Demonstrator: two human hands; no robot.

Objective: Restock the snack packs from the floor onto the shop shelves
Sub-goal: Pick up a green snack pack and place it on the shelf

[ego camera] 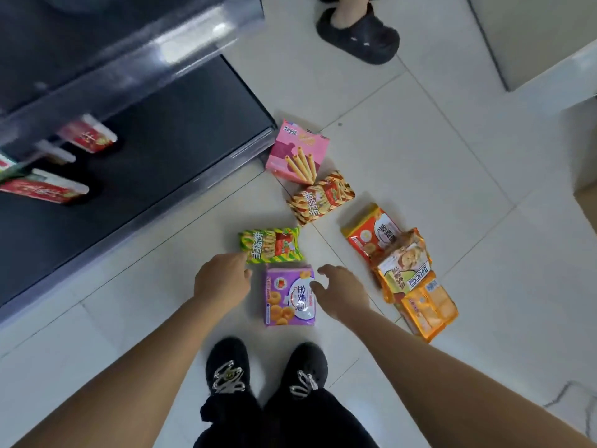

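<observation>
Several snack packs lie on the white tiled floor. A purple pack (pixel 288 295) lies just ahead of my feet, with a green striped pack (pixel 270 244) right behind it. My left hand (pixel 223 279) hovers at the purple pack's left, fingertips near the green pack's corner, fingers loosely curled and holding nothing. My right hand (pixel 342 294) hangs at the purple pack's right edge, fingers spread and relaxed. Farther off lie a pink box (pixel 295 151) and a red-striped pack (pixel 319 197). At the right, a red-orange pack (pixel 371 234) and two orange packs (pixel 403 263) (pixel 428 307) overlap.
Dark shop shelves (pixel 155 150) stand at the left, with red packs (pixel 87 137) (pixel 42 190) on the lower one. Another person's foot in a black sandal (pixel 357 33) stands at the top. My black shoes (pixel 265 370) are below the packs. A white counter (pixel 549 43) is at the right.
</observation>
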